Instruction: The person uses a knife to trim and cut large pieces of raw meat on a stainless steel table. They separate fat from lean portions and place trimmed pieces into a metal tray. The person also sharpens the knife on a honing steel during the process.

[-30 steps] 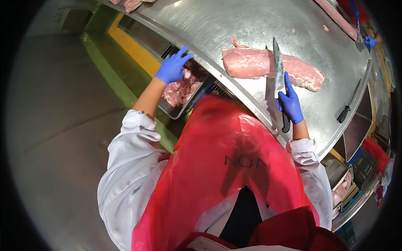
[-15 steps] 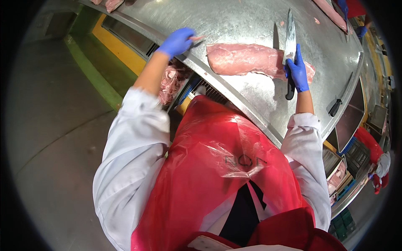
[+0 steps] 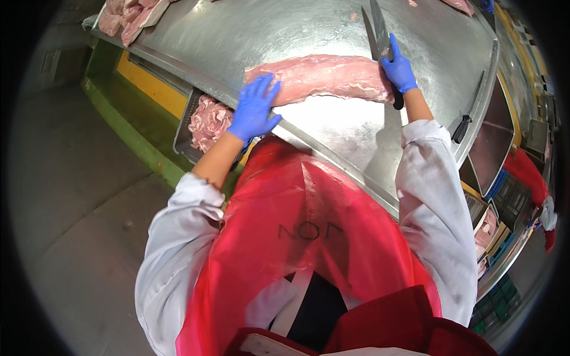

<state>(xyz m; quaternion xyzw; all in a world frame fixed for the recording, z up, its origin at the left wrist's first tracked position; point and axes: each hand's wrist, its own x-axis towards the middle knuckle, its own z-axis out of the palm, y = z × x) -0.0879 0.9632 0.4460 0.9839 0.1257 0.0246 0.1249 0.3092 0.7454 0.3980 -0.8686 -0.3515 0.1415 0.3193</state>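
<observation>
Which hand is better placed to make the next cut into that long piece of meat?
Right. The right hand grips the knife at the far end of the meat; the left hand lies flat on the near end, steadying it.

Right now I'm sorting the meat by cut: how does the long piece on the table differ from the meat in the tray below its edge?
The long pork piece is one whole, smooth strip; the tray meat is a heap of small ragged scraps. The long piece lies on the steel table under the left hand, with the knife in the right hand at its far end; nothing touches the tray meat. Both are raw and pale pink.
</observation>
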